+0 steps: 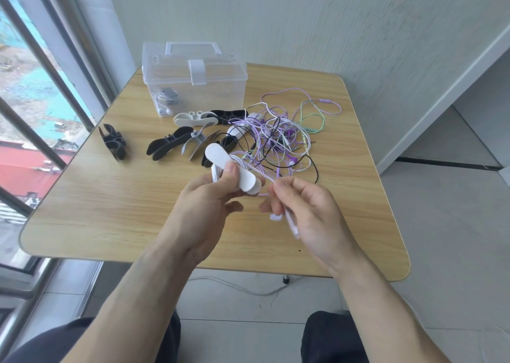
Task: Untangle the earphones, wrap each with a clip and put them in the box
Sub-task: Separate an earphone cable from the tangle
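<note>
My left hand (pixel 212 197) grips a white clip (pixel 220 157) above the table, thumb pressed on its flat wing, with pale purple cord wound around its middle. My right hand (pixel 306 210) pinches the same light purple earphone cord (pixel 266 177) just right of the clip; the cord's end and plug hang by my palm. A tangle of purple, white, green and black earphones (pixel 278 133) lies behind on the table. The clear plastic box (pixel 193 83) stands closed at the back left, holding one wrapped white earphone (pixel 165 100).
Spare clips lie between box and hands: a black one (pixel 113 141) at the left, black and grey ones (pixel 176 144) in the middle, a white one (pixel 193 118) and a black one (pixel 229 114) by the box. The wooden table (pixel 110 210) ends near my knees; a window is at left.
</note>
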`<state>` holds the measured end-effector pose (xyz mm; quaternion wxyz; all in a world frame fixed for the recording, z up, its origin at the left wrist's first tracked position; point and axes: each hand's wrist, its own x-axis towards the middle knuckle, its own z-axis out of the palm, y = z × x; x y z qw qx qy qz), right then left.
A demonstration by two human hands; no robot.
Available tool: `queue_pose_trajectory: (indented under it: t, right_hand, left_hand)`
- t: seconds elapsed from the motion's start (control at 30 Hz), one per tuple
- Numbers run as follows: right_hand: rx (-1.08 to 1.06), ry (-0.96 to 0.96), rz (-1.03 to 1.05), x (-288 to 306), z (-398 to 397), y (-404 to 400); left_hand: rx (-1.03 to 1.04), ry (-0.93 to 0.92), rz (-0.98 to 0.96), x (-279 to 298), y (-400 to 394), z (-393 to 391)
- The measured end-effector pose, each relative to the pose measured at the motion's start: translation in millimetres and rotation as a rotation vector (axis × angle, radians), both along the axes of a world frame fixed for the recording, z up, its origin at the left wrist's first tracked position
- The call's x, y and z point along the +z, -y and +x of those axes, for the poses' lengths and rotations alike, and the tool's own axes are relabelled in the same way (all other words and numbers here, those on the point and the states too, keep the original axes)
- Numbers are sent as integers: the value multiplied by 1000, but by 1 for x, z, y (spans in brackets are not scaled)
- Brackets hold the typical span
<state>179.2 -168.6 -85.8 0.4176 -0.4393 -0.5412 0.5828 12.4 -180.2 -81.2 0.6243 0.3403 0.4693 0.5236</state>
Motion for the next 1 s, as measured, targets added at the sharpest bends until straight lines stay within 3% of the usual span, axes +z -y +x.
queue_pose_trajectory:
  t: [0.23,0.43,0.7,0.9,1.0]
  right_hand:
    - [8,16,-24,-7,-16,14]
    - [-63,122,81,-15,-31,25]
    - [-385,-11,278,-7,-26,24]
    - [-174,133,119,-16,-31,23]
    - [-105,150,109,-17,-35,27]
  left_hand:
    - [152,354,-28,-2,-1,9]
    - [192,295,47,-2,2,13]
    - [305,295,89,-5,-2,14]
    - [281,415,144,4,-3,14]
    - [236,390,128,6,-1,15]
